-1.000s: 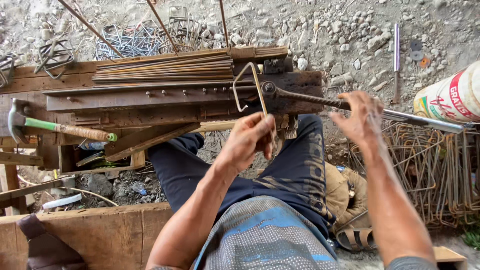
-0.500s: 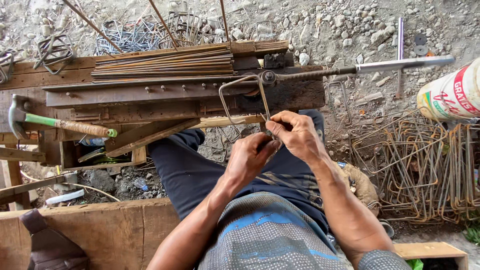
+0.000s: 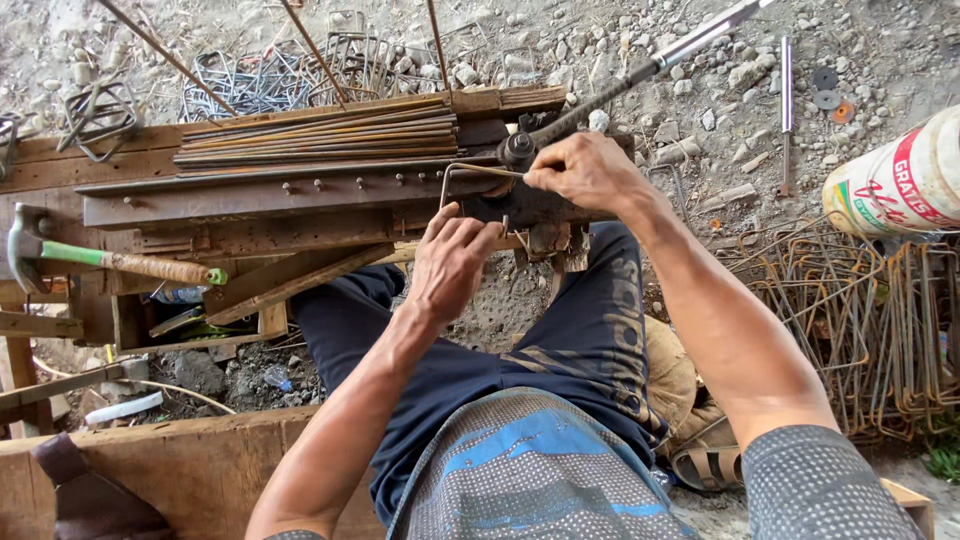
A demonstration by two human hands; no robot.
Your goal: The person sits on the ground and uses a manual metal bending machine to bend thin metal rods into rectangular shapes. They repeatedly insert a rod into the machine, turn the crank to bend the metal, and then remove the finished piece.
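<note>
Since the bending lever (image 3: 640, 70) swung away, both hands, left (image 3: 450, 262) and right (image 3: 585, 172), now grip the half-bent wire stirrup (image 3: 470, 180) on the tabletop (image 3: 250, 200), repositioning it.

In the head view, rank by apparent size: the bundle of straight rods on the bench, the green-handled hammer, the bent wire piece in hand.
1. bundle of straight rods
2. green-handled hammer
3. bent wire piece, partly hidden by the left hand and right hand
</note>
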